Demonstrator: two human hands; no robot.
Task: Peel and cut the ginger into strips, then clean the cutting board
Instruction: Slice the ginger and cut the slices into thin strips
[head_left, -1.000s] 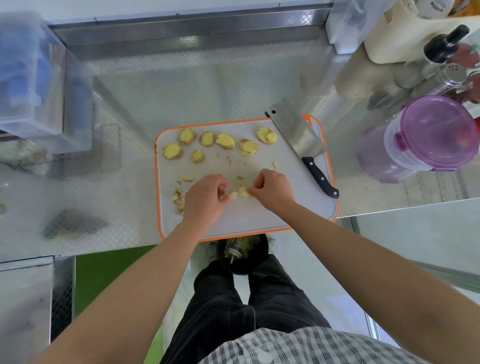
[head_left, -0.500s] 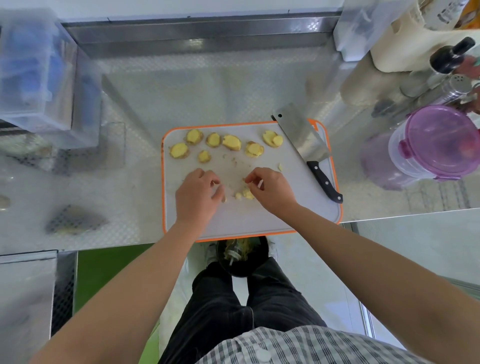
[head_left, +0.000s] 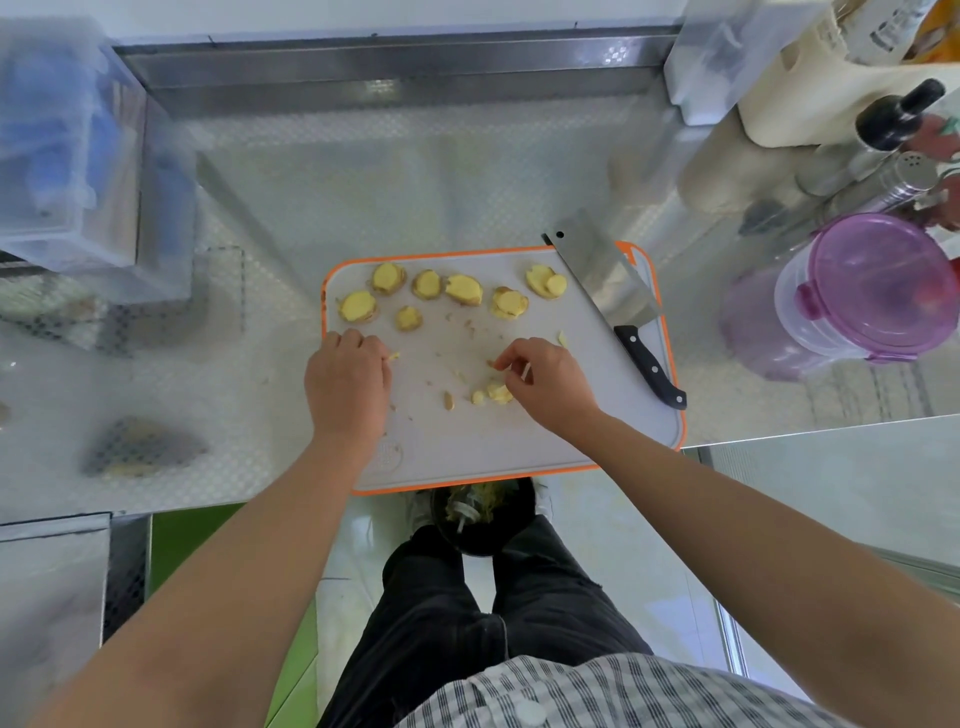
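Seven or so ginger slices (head_left: 464, 289), yellow, some with skin at the rim, lay in a loose row along the far edge of the cutting board (head_left: 519, 447). Item: small ginger pieces (head_left: 493, 392), near centre, touching the right hand (head_left: 550, 382), which pinched a pale sliver (head_left: 525, 371) between curled fingers. Item: left hand (head_left: 348, 384), curled knuckles-up at the board's left side; whether it held the yellow bit (head_left: 394, 356) at its fingertips could not be told. Brown peel scraps (head_left: 448, 400) dotted the board. Cleaver (head_left: 602, 275) lay unheld across the right edge. Assessment: slicing apparently done; no strips cut; board not yet cleaned.
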